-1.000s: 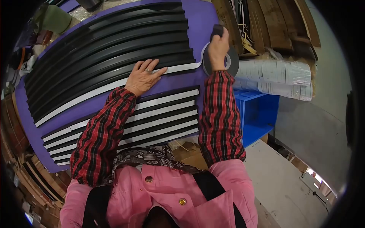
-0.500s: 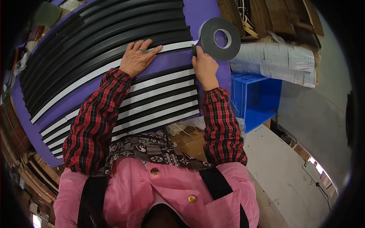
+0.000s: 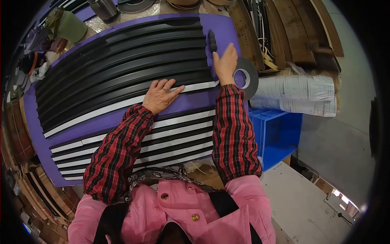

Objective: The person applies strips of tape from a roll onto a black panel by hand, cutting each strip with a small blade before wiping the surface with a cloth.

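My left hand lies with fingers spread on a black strip near the right part of a white tape line. A dark knobbly-handled tool rests on the purple table, just beyond my right hand. That hand is raised with its fingers extended and nothing visible in it. Beside its wrist is the large roll of grey tape, partly covered by the hand and sleeve. Black ribbed strips lie side by side above the taped one. Nearer my body are more black strips with white tape.
The purple table is edged by brown cardboard and plastic-wrapped white bundles on the right. Below these stands a blue crate. A green container and a metal flask are at the upper left.
My right hand has let go of the dark tool, which now lies on the table. The tape roll is now partly behind that hand. The view has shifted, showing more of the table's far side.
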Demonstrator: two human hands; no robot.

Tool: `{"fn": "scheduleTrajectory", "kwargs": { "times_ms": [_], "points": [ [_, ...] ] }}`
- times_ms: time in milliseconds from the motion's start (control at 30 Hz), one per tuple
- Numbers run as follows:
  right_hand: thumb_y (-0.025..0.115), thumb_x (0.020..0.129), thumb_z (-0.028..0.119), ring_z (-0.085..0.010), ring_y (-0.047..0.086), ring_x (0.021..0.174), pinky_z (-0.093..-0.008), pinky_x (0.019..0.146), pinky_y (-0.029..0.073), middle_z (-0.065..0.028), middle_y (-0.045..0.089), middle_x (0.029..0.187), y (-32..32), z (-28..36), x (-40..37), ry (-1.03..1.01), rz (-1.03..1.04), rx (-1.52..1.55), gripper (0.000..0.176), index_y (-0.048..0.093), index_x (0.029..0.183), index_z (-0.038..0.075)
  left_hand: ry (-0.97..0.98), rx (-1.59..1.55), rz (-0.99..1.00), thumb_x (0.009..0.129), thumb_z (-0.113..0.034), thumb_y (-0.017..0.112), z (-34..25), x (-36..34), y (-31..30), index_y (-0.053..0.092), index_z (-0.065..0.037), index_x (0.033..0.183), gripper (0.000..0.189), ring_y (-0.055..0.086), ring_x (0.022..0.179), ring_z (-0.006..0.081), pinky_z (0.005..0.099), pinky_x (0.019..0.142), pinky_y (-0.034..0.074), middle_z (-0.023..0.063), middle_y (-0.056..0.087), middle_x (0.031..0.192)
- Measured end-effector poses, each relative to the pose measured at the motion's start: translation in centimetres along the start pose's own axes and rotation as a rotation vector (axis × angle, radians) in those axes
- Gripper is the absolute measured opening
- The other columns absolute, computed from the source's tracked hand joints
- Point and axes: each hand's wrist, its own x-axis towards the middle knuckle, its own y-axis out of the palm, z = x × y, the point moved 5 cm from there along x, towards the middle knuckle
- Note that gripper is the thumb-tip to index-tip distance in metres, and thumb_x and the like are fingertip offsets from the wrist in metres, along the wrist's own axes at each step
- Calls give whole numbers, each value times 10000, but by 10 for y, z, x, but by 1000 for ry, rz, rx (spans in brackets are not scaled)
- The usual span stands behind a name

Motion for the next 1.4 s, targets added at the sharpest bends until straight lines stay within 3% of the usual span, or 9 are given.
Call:
{"fn": "scheduleTrajectory", "kwargs": {
  "times_ms": [267,433,600,767,833,933,1067,1233,1400],
  "points": [
    [708,547,392,-404,470,941,-446,823,364,-279,480,1013,-22,-46,-66,425,145,56,781,393,1068,-96,-2,32,55,854,-298,430,-1,-1,2,432,-300,1166,313,384,1019,185,325,856,292,36,377,1114],
    [642,718,64,-204,489,891,-299,772,440,-146,485,975,-149,-32,-63,549,-756,1200,481,368,1092,-62,-1,-11,38,820,-270,494,-1,-1,3,429,-302,1167,355,387,1036,219,351,870,306,51,378,1124],
    [520,806,369,-175,500,850,-302,823,396,-70,510,917,-158,22,-66,358,-289,1589,516,372,1144,9,-77,-262,-252,805,-247,499,25,-18,-34,538,-156,1032,247,470,942,250,360,804,366,87,500,978],
    [553,747,158,-209,494,988,-324,909,361,-109,524,1019,-79,115,-99,333,99,1860,374,434,1079,33,-678,199,-323,744,-138,527,139,-168,-65,545,-67,763,76,487,771,260,370,660,395,74,530,789],
    [549,722,5,-221,475,1037,-326,926,347,-119,518,1058,-48,168,-110,285,157,1946,379,424,1078,43,-607,69,-258,754,-150,507,138,-188,-64,541,-53,723,107,497,754,280,383,655,397,96,534,761],
    [561,732,-25,-217,471,1048,-329,916,357,-97,522,1058,-23,239,-124,279,195,1915,410,411,1104,60,-651,-389,-159,793,-176,486,125,-189,-78,554,-8,740,188,519,717,304,382,648,415,158,535,729],
    [600,697,-37,-201,451,1058,-319,912,357,-84,497,1063,-7,305,-149,221,284,1849,482,396,1121,69,-945,-1749,-715,866,-243,473,107,-180,-117,504,-28,1026,270,509,772,90,221,705,428,19,515,774],
    [527,787,376,-255,465,1028,-375,910,360,-119,501,1103,-10,317,-149,316,479,2266,476,458,1095,20,-926,-1672,-775,823,-135,543,158,-241,-131,559,-26,888,128,480,619,62,183,566,403,-17,509,680],
    [656,717,279,-222,485,976,-416,902,385,-92,519,988,-34,212,-116,463,-63,2085,446,476,1030,16,-1276,-1024,-615,800,-136,563,288,-415,-163,601,-24,830,122,429,560,44,180,513,367,-37,497,644]
  ]
}}
